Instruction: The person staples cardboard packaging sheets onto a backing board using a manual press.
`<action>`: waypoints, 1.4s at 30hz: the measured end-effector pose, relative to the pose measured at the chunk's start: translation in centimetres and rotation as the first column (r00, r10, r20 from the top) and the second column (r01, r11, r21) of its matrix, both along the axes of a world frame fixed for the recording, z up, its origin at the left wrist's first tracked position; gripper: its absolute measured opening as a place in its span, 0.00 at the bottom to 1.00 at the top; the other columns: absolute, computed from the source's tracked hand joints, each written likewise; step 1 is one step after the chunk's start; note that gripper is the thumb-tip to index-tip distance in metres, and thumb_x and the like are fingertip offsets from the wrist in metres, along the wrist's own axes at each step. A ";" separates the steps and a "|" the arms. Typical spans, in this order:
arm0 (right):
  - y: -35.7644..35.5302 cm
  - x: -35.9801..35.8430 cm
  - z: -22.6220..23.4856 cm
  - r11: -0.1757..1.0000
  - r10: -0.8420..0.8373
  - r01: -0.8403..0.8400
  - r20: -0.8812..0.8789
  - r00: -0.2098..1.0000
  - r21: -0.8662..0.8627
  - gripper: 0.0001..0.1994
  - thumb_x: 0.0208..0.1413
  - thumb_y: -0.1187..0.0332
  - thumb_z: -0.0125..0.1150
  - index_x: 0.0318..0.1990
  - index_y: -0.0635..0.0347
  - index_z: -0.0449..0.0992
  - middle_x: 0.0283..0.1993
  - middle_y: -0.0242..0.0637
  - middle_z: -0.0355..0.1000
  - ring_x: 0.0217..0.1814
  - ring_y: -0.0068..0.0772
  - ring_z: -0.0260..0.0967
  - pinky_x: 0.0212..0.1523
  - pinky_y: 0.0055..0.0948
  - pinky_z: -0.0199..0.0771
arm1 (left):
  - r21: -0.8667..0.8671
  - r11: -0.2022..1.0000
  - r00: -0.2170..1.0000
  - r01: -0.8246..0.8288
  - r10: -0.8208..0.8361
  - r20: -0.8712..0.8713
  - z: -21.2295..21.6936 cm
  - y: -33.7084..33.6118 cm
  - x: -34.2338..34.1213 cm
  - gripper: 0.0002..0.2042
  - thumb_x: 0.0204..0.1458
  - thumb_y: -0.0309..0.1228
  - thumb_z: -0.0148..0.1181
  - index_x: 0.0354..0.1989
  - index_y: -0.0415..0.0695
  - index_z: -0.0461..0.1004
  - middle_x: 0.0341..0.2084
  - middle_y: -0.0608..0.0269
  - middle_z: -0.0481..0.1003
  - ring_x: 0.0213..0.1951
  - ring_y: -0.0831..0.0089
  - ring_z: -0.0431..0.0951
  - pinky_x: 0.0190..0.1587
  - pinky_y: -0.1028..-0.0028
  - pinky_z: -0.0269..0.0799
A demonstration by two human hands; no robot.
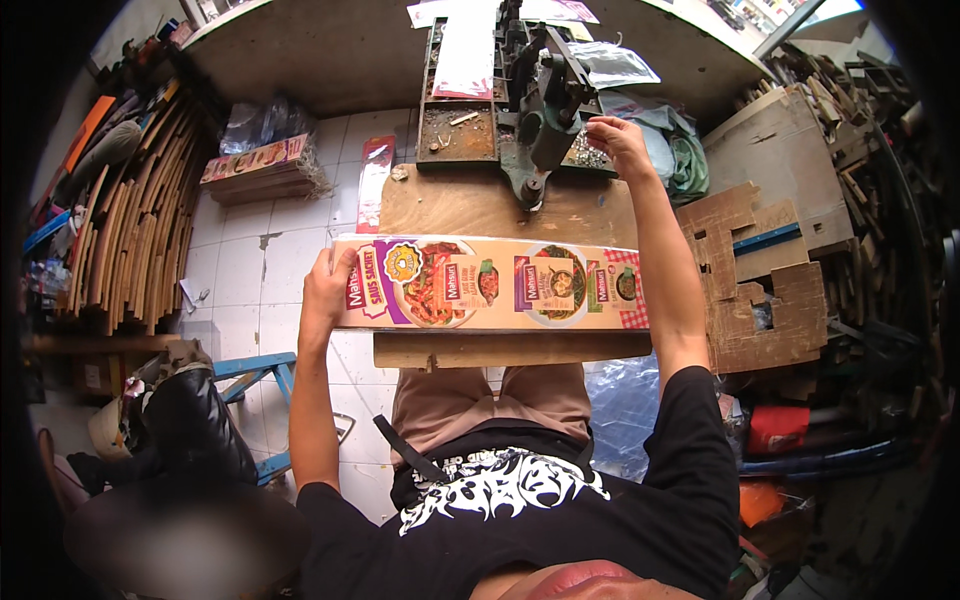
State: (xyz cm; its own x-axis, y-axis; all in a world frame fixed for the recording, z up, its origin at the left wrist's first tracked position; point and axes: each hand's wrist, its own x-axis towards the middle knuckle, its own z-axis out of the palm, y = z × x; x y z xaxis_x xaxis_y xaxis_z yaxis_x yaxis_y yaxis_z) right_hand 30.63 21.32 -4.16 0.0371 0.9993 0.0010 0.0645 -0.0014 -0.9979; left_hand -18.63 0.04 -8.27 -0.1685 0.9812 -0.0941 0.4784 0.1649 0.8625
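A stack of long printed cardboard panels (500,318), with pictures of food dishes on the top one, lies across the near part of a wooden worktable (440,205). My left hand (328,288) grips its left end, the thumb on top and the fingers reaching underneath. Beyond the panels stands a dark green hand press (545,140). To the right of the press, my right hand (622,148) is over a heap of small shiny metal pieces (588,157). Its thumb and forefinger are pinched together; whatever is between them is too small to name.
Left of the press sits a metal tray (455,135) holding scraps, with a white sheet (466,50) above it. Bundled printed cards (258,168) rest on the tiled floor. Wooden boards (125,215) lean at left; a cut-out board (765,280) stands at right.
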 end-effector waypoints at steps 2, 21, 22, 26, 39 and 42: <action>0.3 0.6 -0.2 0.985 -0.162 0.134 -0.313 0.936 -0.112 0.10 0.51 0.77 0.65 0.41 0.68 0.77 0.34 0.39 0.77 0.34 0.31 0.77 0.38 0.28 0.83 | 0.009 1.000 1.000 -0.002 0.002 -0.018 -0.1 -0.1 -0.1 0.24 0.61 0.49 0.52 0.39 0.34 0.71 0.29 0.54 0.78 0.28 0.76 0.77 0.31 0.75 0.73; 0.3 1.5 -0.3 0.946 -0.217 0.059 -0.485 0.847 -0.320 0.13 0.55 0.79 0.56 0.48 0.68 0.73 0.36 0.40 0.71 0.35 0.34 0.72 0.43 0.33 0.82 | -0.021 1.000 1.000 -0.006 0.007 0.030 0.1 -0.2 -0.1 0.24 0.61 0.50 0.53 0.40 0.33 0.71 0.29 0.55 0.78 0.29 0.76 0.78 0.30 0.76 0.74; 0.3 1.4 -0.3 0.946 -0.216 0.058 -0.485 0.848 -0.319 0.13 0.55 0.79 0.56 0.48 0.68 0.73 0.36 0.40 0.71 0.35 0.34 0.72 0.43 0.33 0.82 | -0.010 1.000 0.999 -0.006 0.007 0.036 -0.2 -0.2 -0.3 0.24 0.61 0.50 0.53 0.40 0.33 0.71 0.29 0.55 0.78 0.28 0.76 0.78 0.30 0.76 0.74; 0.4 1.2 -0.5 0.945 -0.217 0.024 -0.568 0.794 -0.327 0.13 0.56 0.79 0.54 0.49 0.69 0.72 0.36 0.42 0.71 0.37 0.36 0.73 0.45 0.35 0.83 | -0.006 1.000 0.998 -0.008 0.009 0.057 -0.2 -0.3 -0.3 0.24 0.60 0.49 0.53 0.40 0.33 0.71 0.29 0.54 0.78 0.28 0.76 0.79 0.29 0.76 0.75; 0.2 1.6 -1.1 0.946 -0.120 -0.132 -0.700 0.704 -0.296 0.11 0.62 0.74 0.52 0.49 0.69 0.70 0.37 0.43 0.71 0.38 0.33 0.73 0.40 0.29 0.81 | -0.014 1.000 1.000 -0.022 0.022 0.016 0.7 -0.5 0.1 0.24 0.60 0.51 0.53 0.36 0.35 0.70 0.25 0.57 0.76 0.25 0.78 0.76 0.26 0.75 0.71; 0.1 1.4 -0.8 0.941 -0.105 -0.143 -0.668 0.737 -0.306 0.12 0.61 0.75 0.53 0.50 0.70 0.69 0.37 0.43 0.71 0.37 0.33 0.73 0.41 0.30 0.82 | -0.018 0.999 0.999 -0.027 0.028 0.029 0.6 -0.5 0.0 0.24 0.60 0.50 0.53 0.36 0.34 0.70 0.25 0.56 0.77 0.25 0.78 0.76 0.27 0.75 0.72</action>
